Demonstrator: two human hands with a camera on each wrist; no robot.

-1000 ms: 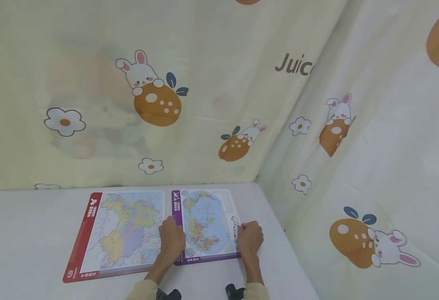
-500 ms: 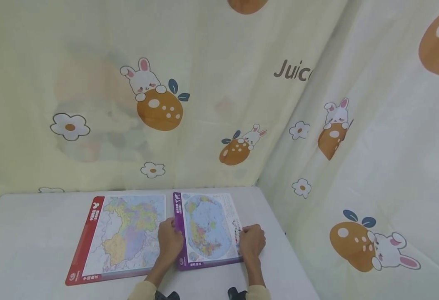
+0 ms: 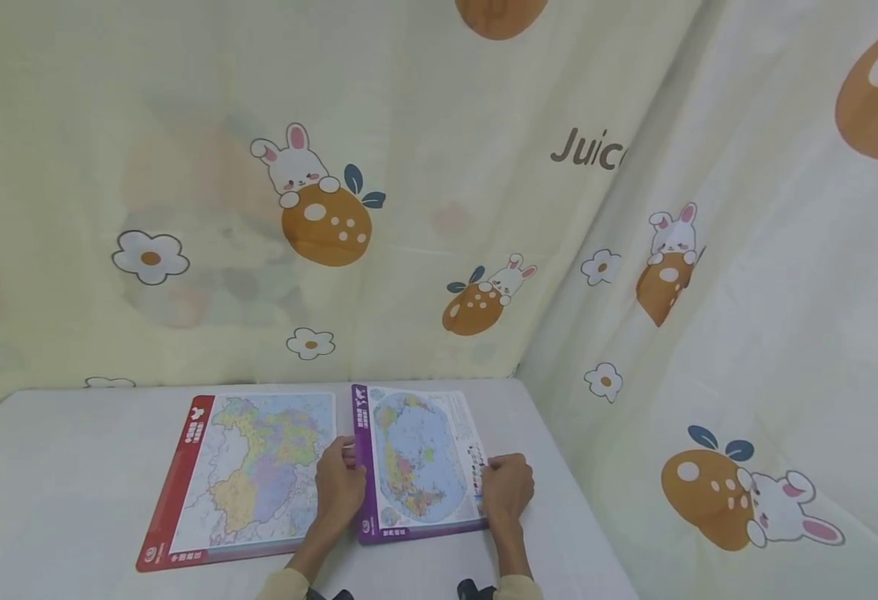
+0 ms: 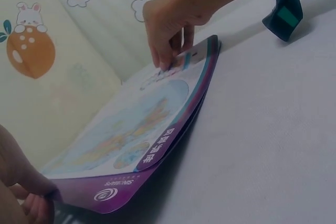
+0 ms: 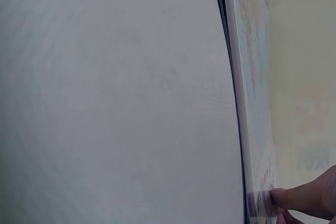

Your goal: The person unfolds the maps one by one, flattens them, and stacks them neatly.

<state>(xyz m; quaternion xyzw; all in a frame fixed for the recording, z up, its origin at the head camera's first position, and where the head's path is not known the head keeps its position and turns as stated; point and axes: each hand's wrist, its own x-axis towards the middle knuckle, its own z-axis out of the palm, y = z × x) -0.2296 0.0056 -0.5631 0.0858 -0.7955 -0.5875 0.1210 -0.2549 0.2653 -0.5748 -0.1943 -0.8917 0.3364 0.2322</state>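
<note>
A purple-edged world map board (image 3: pixel 424 454) lies between my hands at the right part of the table. My left hand (image 3: pixel 340 483) grips its left, purple edge, thumb on top and curled fingers below, as the left wrist view shows. On the opposite edge my right hand (image 3: pixel 508 487) pinches the board between thumb and fingers, seen also in the right wrist view. The board's near edge looks slightly raised off the table, with a thin dark gap under its top layer. Left of it lies a red-edged China map board (image 3: pixel 266 475), apart from the world map; my left hand overlaps its right edge in view.
Both boards are over a white table (image 3: pixel 72 467). Behind it hangs a cream curtain (image 3: pixel 207 350) printed with rabbits, oranges and flowers, and another curtain (image 3: pixel 746 350) runs along the right side. A dark green strap (image 4: pixel 283 17) sits on my right wrist.
The head view has tilted up a little, so everything sits lower in it. Both hands keep their hold on the world map board, which has shifted very slightly right of the China map.
</note>
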